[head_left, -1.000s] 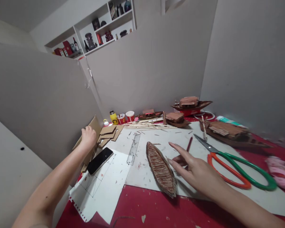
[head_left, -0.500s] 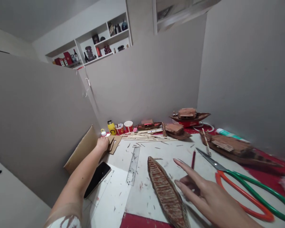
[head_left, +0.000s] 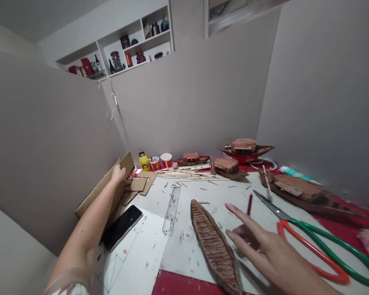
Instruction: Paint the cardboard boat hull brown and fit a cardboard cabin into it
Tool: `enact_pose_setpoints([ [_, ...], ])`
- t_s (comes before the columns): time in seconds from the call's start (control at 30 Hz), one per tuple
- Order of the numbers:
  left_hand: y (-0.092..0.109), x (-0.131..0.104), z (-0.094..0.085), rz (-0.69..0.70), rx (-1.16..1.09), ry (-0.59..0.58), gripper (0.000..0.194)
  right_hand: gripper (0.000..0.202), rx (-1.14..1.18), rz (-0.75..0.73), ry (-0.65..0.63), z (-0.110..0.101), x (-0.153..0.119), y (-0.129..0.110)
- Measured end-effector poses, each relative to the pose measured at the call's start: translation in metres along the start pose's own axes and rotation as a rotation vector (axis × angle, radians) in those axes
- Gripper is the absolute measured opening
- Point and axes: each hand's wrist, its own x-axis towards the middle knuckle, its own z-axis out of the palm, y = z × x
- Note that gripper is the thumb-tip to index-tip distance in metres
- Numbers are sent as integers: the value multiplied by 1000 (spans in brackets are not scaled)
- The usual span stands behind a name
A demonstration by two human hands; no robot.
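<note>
My left hand [head_left: 118,175] is at the far left of the table, its fingers closed on the upper edge of a cardboard piece [head_left: 129,163] with dark notches down one side. Smaller flat cardboard pieces [head_left: 137,184] lie just right of it. Over the table at the right, my right hand [head_left: 264,246] has thumb and index finger stretched apart, with the other fingers partly curled and hidden. A dark red pencil [head_left: 249,203] shows behind the index finger; whether it touches the hand is unclear. Left of the fingertips lies a brown model boat hull [head_left: 214,246] with ribbed planking.
Large scissors [head_left: 313,241] lie right of my right hand. Model boats [head_left: 298,190] line the back and right. Thin wooden sticks [head_left: 190,174], paper cups [head_left: 166,160] and a yellow bottle [head_left: 144,162] stand behind. A ruler [head_left: 171,213] and a phone [head_left: 123,227] lie left of the hull.
My left hand has moved left and slightly up from the flat cardboard pieces, and the notched cardboard now stands raised in it. My right hand has stayed nearly still. The view has shifted slightly.
</note>
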Motion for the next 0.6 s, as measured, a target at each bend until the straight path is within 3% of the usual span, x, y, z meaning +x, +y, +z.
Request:
enact_pose_setpoints([
  [0.17, 22, -16, -18, -153, -335, -8, 37, 59, 38, -13, 23, -1, -1, -3],
  [0.27, 38, -37, -17, -203, -501, -108, 37, 57, 125, 8, 33, -5, -1, -10],
  [0.4, 63, -87, 3, -210, -651, -354, 34, 58, 359, 96, 33, -12, -2, -23],
  [0.5, 82, -135, 28, -177, -726, -574, 19, 61, 588, 206, -7, -16, -1, -30],
  [0.6, 98, -183, 49, -162, -791, -760, 28, 67, 789, 254, -89, -18, 1, -33],
])
